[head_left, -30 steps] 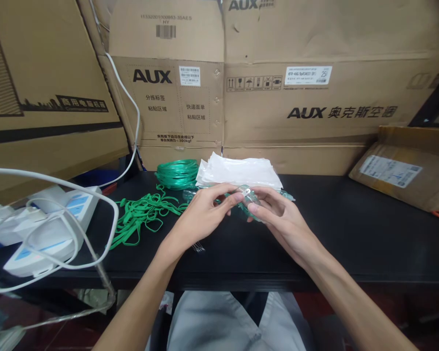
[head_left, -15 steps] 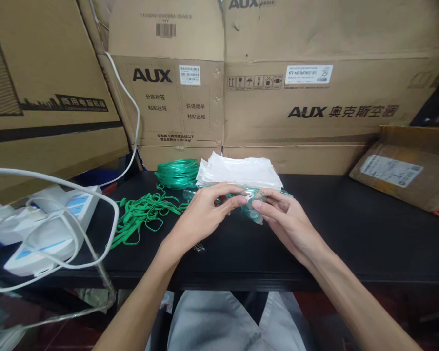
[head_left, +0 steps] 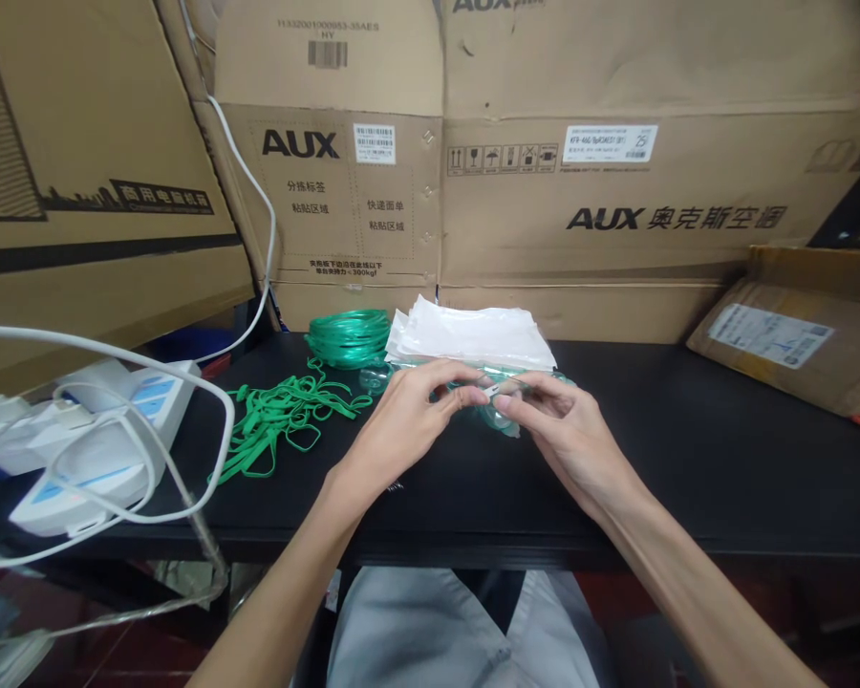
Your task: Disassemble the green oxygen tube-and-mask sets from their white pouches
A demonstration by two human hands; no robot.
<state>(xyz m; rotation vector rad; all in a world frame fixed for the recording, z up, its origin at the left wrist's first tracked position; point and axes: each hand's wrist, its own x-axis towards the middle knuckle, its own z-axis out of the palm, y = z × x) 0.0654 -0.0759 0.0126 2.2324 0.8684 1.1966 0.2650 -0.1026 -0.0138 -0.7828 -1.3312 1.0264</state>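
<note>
Clear, glossy plastic piece [head_left: 503,419]; shiny plastic tubing [head_left: 349,341]; matt, cloth-like cords [head_left: 276,413]; smooth, dark bench [head_left: 695,468]; matt cardboard boxes [head_left: 616,263]; smooth plastic power strip [head_left: 159,394].

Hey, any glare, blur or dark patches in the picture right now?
Head view: bright glints on the coiled green tubing; head view: fine detail on the small white piece between left hand and right hand is soft; head view: dimmer light beneath the black table; head view: the lower-left corner looks blurry.

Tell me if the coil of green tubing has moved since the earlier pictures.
No. The coil of green tubing keeps its place before the AUX carton and beside the white packets; only the whole view shifts slightly.
</note>
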